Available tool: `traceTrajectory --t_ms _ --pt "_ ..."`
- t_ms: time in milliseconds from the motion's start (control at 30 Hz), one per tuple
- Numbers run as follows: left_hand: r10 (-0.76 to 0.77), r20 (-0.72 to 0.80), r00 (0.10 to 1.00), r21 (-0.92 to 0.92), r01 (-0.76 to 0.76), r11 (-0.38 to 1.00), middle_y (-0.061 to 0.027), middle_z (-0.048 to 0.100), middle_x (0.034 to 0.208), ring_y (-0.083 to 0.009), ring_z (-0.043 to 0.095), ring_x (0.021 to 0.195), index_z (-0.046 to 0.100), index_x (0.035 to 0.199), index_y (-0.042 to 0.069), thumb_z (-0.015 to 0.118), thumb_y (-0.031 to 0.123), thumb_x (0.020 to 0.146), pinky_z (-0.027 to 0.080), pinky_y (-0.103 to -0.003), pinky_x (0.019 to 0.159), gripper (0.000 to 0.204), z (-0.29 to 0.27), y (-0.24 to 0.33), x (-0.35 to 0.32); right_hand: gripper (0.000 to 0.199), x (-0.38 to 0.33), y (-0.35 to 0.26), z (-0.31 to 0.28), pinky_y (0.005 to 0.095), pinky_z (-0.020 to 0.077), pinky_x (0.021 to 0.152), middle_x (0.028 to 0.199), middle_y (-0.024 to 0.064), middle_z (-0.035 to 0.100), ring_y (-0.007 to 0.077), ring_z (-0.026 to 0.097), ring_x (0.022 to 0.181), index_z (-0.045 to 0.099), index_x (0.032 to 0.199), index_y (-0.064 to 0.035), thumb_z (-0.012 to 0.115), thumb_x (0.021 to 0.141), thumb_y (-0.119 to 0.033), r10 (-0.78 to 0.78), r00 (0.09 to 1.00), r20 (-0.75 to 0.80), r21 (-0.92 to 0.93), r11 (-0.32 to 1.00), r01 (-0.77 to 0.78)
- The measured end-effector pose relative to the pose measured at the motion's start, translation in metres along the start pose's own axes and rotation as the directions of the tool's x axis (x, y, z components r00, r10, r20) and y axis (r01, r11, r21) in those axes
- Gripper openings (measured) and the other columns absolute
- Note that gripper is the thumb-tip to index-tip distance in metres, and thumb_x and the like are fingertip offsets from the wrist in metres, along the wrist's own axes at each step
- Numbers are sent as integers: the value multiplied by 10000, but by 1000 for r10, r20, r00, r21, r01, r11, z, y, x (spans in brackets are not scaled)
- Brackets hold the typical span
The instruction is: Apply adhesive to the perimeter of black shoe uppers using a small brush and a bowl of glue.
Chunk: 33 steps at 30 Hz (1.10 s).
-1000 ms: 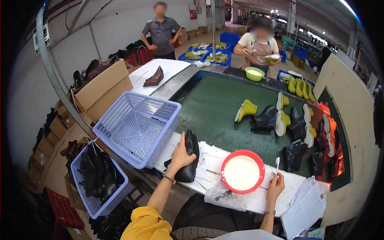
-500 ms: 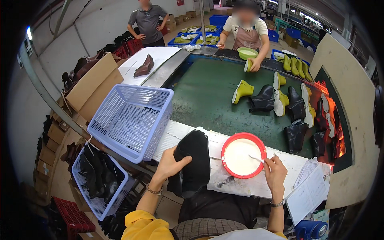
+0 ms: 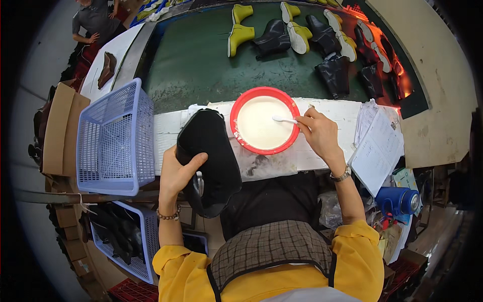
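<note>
A black boot upper (image 3: pixel 214 161) is gripped in my left hand (image 3: pixel 176 171), thumb on its dark inner side and fingers behind it. It hangs tilted over the front edge of the white worktop, left of a red-rimmed bowl (image 3: pixel 274 149). Creamy white liquid (image 3: pixel 254 121) fills much of the bowl. Between closed fingers, my right hand (image 3: pixel 322 133) pinches a small white brush (image 3: pixel 288 120) with a slim handle. The brush's head is over the liquid, near the bowl's right side; I cannot tell whether it dips in.
Beyond the worktop lies a green conveyor belt (image 3: pixel 201 70) bearing black boots (image 3: pixel 272 38) and yellow boots (image 3: pixel 240 38), near a glowing orange heater opening (image 3: pixel 402 75). Blue plastic baskets (image 3: pixel 136 136) stand left. Papers (image 3: pixel 377 148) and a blue flask (image 3: pixel 397 200) are right. A person (image 3: pixel 93 22) stands far left.
The view has tilted down and shifted right, so the co-worker across the belt has left the picture. Both hands keep their holds on the boot upper and the brush.
</note>
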<state>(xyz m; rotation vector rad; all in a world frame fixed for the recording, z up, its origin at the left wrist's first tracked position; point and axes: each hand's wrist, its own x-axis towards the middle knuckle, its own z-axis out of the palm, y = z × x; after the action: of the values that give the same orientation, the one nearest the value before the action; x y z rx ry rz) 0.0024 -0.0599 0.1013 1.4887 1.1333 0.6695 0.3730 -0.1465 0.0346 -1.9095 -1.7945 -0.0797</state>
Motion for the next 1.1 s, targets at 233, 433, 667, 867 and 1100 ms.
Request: traceTrajectory --t_ms 233,433,667,867,1100 --pt "-22 141 990 79 11 997 -93 761 1048 -126 679 959 701 1158 -79 820 120 846 553 -292 872 389 10 16 9 164 -13 -5 -8 333 495 607 872 32 672 200 642 688 802 1032 -105 780 879 -159 55 997 -62 40 998 -52" --pt "-144 379 914 45 138 989 -63 762 954 -113 688 853 743 1085 -51 869 113 802 565 -274 784 350 18 17 28 180 15 -27 -44 290 426 679 839 0 651 131 583 739 811 1023 -88 809 845 -111 56 994 -90 472 881 -7" --pt "-163 500 851 -112 249 962 -71 763 970 -120 700 839 731 1113 -55 850 53 802 580 -272 790 350 29 32 28 158 36 -26 -40 320 362 886 863 -22 670 125 590 831 821 957 -133 849 802 -144 -293 953 -70 505 814 287" --pt "-23 174 984 -139 48 989 -73 766 950 -116 706 833 741 1070 -56 823 35 827 579 -261 768 272 18 41 31 159 32 -34 -24 322 355 840 862 -15 677 121 603 833 820 952 -120 851 798 -141 -171 972 -161 498 837 230" --pt "237 -191 952 -19 -245 969 -63 769 946 -105 692 854 753 1020 -59 818 84 846 581 -285 767 235 17 46 28 167 21 -68 -12 346 331 835 845 -15 665 125 609 799 822 978 -157 848 814 -175 -188 960 -205 449 854 263"
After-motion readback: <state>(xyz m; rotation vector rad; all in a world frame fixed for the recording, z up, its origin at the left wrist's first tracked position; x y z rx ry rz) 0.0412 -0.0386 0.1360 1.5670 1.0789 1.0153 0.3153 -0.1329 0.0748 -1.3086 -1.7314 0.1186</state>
